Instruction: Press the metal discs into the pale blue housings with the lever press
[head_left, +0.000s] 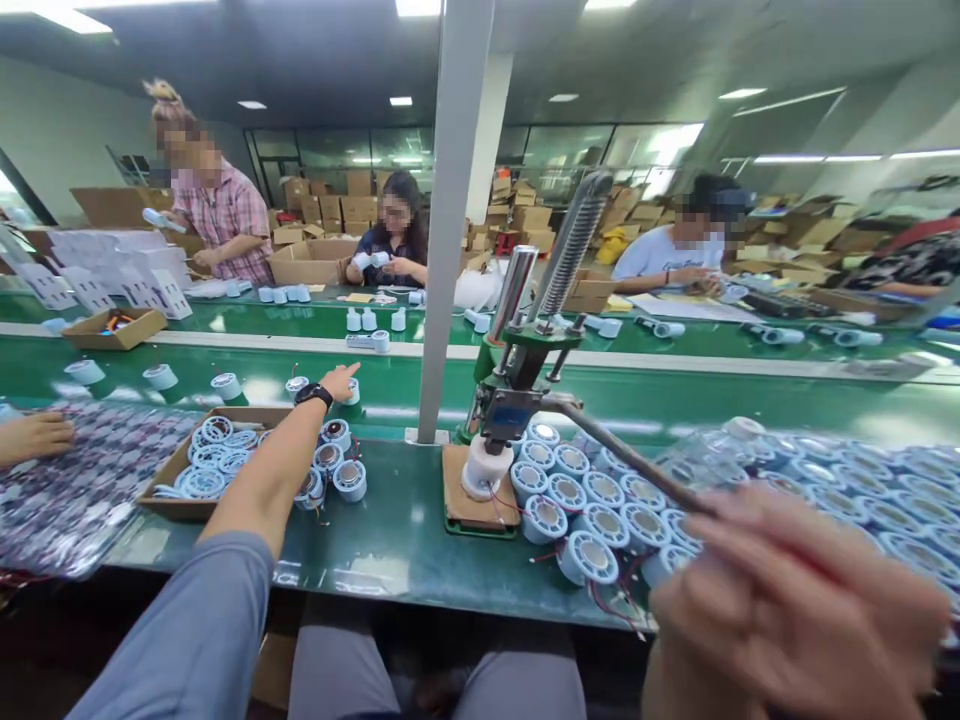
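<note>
My left hand (341,382) reaches over the green belt, index finger stretched out, beside a light-blue cylindrical part (351,393); the undersides of its fingers are hidden. Blurred in the right foreground, my right hand (795,590) is closed round the lever (637,455) of a hand press (514,390). Under the press head, a white round piece (487,468) rests on the brown base pad (457,490). Many light-blue round housings (590,556) with thin wires crowd the bench right of the press. Several similar ones (349,480) lie near my left forearm.
A cardboard box (176,500) of light-blue rings stands under my left forearm. An upright metal post (446,230) rises behind the press. Another person's hand (34,437) is at the left edge over wrapped parts. Three people and part of another work across the belt (397,385).
</note>
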